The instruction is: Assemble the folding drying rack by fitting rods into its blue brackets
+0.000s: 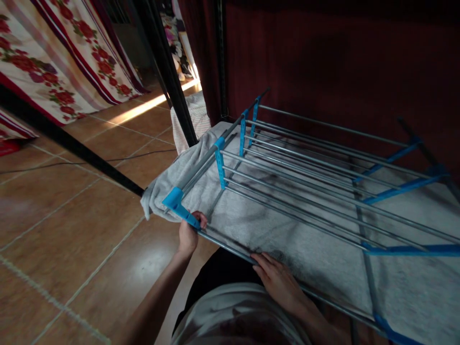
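A metal rack (305,167) with blue plastic joints lies across a grey cloth-covered surface (244,206). My left hand (190,234) is closed round the near left corner, at the blue corner piece (179,206) where it meets the front rod. Farther right, my right hand (275,275) rests on the front rod (230,248), its fingertips over the metal and the thumb side hidden. Several parallel metal rods run to the right, between the blue brackets on the left and blue arms (402,189) on the right.
A black metal post (176,91) and a slanting black bar (79,143) stand at the left. Dark red curtain (323,62) hangs behind the rack. Tiled floor (89,215) with a thin cable, and a floral curtain (72,57), lie left. Striped cloth (192,120) hangs behind the post.
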### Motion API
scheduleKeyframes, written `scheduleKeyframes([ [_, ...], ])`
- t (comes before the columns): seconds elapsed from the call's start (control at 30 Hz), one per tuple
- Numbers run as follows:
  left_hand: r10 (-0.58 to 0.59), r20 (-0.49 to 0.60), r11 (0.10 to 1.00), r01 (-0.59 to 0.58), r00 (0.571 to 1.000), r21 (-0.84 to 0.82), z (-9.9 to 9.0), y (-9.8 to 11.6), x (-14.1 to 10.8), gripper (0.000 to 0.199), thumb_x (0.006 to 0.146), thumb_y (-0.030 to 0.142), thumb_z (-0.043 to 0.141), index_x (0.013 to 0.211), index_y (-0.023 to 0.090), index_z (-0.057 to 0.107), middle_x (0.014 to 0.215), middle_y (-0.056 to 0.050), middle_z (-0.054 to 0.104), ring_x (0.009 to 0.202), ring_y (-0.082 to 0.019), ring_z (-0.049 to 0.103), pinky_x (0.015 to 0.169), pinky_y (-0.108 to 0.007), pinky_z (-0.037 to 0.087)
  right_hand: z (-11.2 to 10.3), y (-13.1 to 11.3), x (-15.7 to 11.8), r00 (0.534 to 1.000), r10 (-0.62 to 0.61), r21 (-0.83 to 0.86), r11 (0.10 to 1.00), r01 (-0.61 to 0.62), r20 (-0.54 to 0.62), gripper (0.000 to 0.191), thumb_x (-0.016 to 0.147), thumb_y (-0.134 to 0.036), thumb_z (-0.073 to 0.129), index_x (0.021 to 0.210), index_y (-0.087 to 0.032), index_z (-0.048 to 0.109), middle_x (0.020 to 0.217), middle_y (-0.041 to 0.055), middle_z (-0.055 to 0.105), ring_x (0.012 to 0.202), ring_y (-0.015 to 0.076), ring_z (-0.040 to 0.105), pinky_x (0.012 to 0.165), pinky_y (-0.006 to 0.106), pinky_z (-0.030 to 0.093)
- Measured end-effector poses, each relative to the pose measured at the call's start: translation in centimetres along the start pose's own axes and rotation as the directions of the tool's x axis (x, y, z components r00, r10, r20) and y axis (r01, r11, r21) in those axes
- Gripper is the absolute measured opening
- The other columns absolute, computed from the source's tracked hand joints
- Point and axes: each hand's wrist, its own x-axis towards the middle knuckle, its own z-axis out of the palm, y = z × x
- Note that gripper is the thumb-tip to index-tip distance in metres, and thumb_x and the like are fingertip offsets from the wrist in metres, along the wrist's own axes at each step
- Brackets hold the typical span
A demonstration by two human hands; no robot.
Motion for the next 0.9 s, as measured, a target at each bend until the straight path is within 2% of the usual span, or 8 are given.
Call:
scheduleKeyframes([
  [0.13, -0.037, 0.011, 0.995, 0.038, 0.999, -0.092, 0.4, -0.1, 0.0, 0.063, 0.096, 0.059, 0.028, 0.051, 0.021, 0.049, 0.051, -0.004, 0.044, 0.053, -0.017, 0.041, 0.057, -0.031, 0.033, 0.0, -1.6, 2.2, 0.997, -0.066, 0.035, 0.997, 0.065, 0.043, 0.038, 0.103, -0.027, 0.04, 0.136, -0.025, 0.059, 0.127, 0.0077, 0.068, 0.114, 0.0224, 0.066, 0.098, 0.037, 0.053],
  [0.33, -0.048, -0.031, 0.985, 0.042, 0.998, -0.166, 0.4, -0.3, 0.1, 0.056, 0.096, 0.055, 0.034, 0.055, 0.02, 0.048, 0.052, -0.003, 0.043, 0.054, -0.016, 0.04, 0.059, -0.031, 0.033, 1.3, -6.0, 8.4, 0.978, -0.186, 0.031, 0.982, 0.184, 0.097, 0.04, 0.1, -0.026, 0.048, 0.139, -0.024, 0.052, 0.128, 0.0092, 0.065, 0.112, 0.0232, 0.065, 0.096, 0.035, 0.051],
  [0.47, -0.033, -0.007, 0.989, 0.032, 0.999, -0.147, 0.2, -0.2, 0.1, 0.052, 0.097, 0.05, 0.037, 0.055, 0.02, 0.047, 0.055, -0.003, 0.045, 0.056, -0.016, 0.042, 0.062, -0.031, 0.036, 2.2, -8.0, 11.6, 0.955, -0.263, 0.062, 0.964, 0.257, 0.135, 0.038, 0.101, -0.027, 0.046, 0.138, -0.023, 0.051, 0.127, 0.0102, 0.067, 0.109, 0.0234, 0.066, 0.092, 0.035, 0.052],
  [0.67, -0.006, 0.002, 0.991, 0.006, 1.0, -0.133, 0.1, 0.2, 0.5, 0.054, 0.095, 0.051, 0.04, 0.052, 0.021, 0.048, 0.053, -0.003, 0.045, 0.055, -0.016, 0.043, 0.058, -0.031, 0.036, 2.7, -8.1, 11.9, 0.947, -0.298, 0.072, 0.954, 0.291, 0.117, 0.043, 0.104, -0.023, 0.039, 0.146, -0.019, 0.045, 0.13, 0.0099, 0.067, 0.111, 0.0247, 0.067, 0.091, 0.033, 0.05],
  [0.77, -0.027, -0.021, 0.982, 0.023, 0.999, -0.185, 0.4, 0.3, 0.7, 0.054, 0.094, 0.053, 0.045, 0.05, 0.021, 0.046, 0.05, -0.002, 0.041, 0.052, -0.016, 0.042, 0.054, -0.031, 0.034, 2.6, -8.0, 11.8, 0.945, -0.297, 0.067, 0.955, 0.291, 0.137, 0.048, 0.103, -0.023, 0.039, 0.151, -0.021, 0.04, 0.132, 0.0091, 0.067, 0.109, 0.0239, 0.068, 0.09, 0.031, 0.05],
  [0.9, -0.056, -0.043, 0.966, 0.043, 0.998, -0.256, 0.6, 0.3, 0.9, 0.05, 0.093, 0.047, 0.05, 0.051, 0.021, 0.041, 0.048, 0.0, 0.036, 0.047, -0.013, 0.037, 0.051, -0.03, 0.032, 2.4, -7.8, 11.9, 0.944, -0.272, 0.068, 0.962, 0.264, 0.188, 0.049, 0.103, -0.026, 0.038, 0.152, -0.022, 0.04, 0.123, 0.0082, 0.071, 0.102, 0.0236, 0.07, 0.086, 0.031, 0.051],
])
